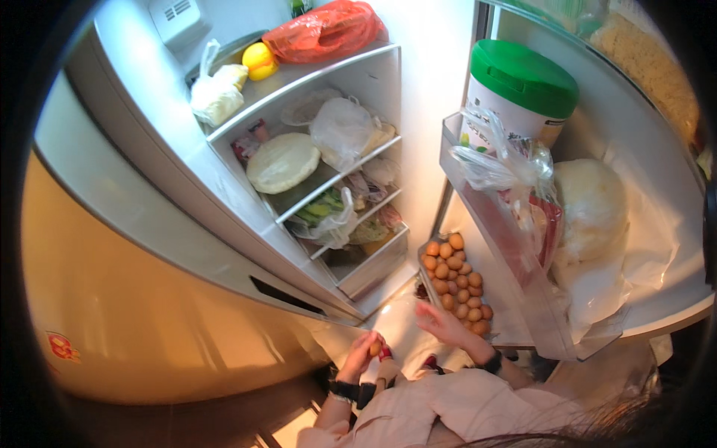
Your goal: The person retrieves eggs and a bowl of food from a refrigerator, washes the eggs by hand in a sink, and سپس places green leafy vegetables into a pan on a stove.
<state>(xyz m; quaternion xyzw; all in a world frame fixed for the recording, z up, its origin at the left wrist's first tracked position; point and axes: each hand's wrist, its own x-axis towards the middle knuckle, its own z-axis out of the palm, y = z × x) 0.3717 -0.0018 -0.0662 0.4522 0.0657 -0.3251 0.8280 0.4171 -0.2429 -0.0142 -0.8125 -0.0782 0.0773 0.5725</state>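
Observation:
My left hand [358,356] is closed around a brown egg [375,349], part of which shows between the fingers. Beside the lower bin of the fridge door, my right hand [442,325] is held out with its fingers spread and nothing in it. Many brown eggs [454,263] are heaped loose in that door bin, just beyond my right hand. Both wrists wear black bands.
The fridge door stands wide at right. Its upper bin [456,168] holds a green-lidded tub [521,84] and bagged food [588,207]. Shelves at left carry a red plastic bag [330,31], a yellow fruit [260,61], a pale round disc [284,163] and bagged vegetables [322,215].

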